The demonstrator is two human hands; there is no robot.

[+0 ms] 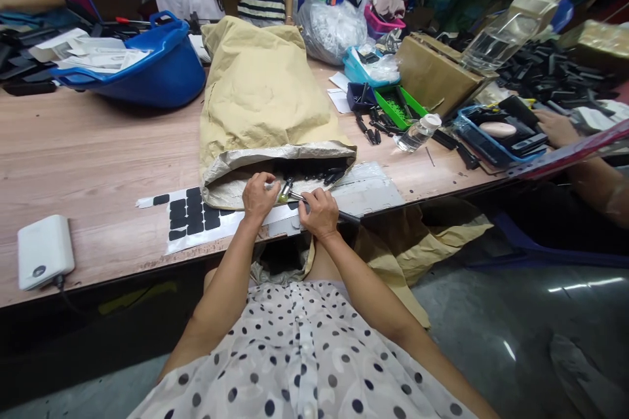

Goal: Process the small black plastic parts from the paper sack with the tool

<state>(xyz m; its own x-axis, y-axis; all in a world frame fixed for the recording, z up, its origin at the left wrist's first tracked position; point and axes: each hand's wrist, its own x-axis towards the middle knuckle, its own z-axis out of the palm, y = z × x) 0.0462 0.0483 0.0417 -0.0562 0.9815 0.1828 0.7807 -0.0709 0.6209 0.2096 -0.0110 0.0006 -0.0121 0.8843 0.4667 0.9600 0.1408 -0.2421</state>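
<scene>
At the mouth of a large paper sack (270, 91) lying on the table, my right hand (320, 213) is wrapped round a small hammer (297, 196). Its metal head with a yellow-green face points left, and its black grip sticks out past my palm. Close to the hammer head, my left hand (260, 196) has its fingers curled together. Whatever is between those fingertips is too small to make out. Small black parts (333, 176) lie inside the sack's opening. Under and beside the sack is a white sheet with black rounded stickers (194, 213).
A blue basin (171, 72) with white parts stands back left, and a white power bank (45, 252) front left. To the right are a green tray (400, 107), a water bottle (417, 133), and a cardboard box (432, 72). Another person's hand (557, 127) is at far right.
</scene>
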